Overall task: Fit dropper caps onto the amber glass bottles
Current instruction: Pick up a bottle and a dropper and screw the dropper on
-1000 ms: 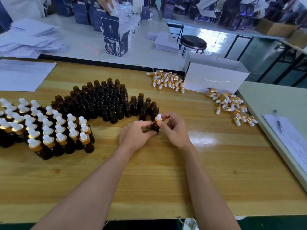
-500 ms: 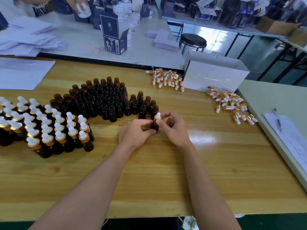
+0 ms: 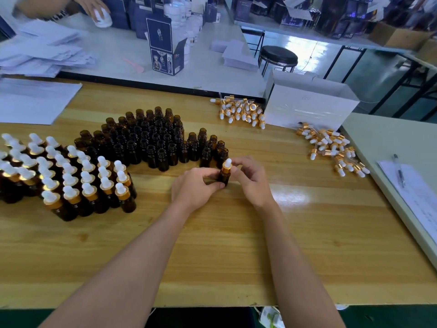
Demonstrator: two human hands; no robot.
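Standing upright near the middle of the pale wooden table (image 3: 236,256), the small amber glass bottle (image 3: 224,178) wears a gold-collared, white-bulbed dropper cap (image 3: 227,165). The left hand (image 3: 196,188) curls round the bottle's body to steady it, while the right hand (image 3: 250,178) pinches the collar, likely to twist it tight. From there, the uncapped amber bottles (image 3: 151,143) crowd at eleven o'clock, the capped bottles (image 3: 71,176) at nine and the loose dropper caps (image 3: 331,147) at two, all within easy reach.

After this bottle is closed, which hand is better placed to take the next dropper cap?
Right, most likely. The right hand only pinches the dropper cap, and the loose caps lie on its side. The left hand grips the bottle and sits farther from them.
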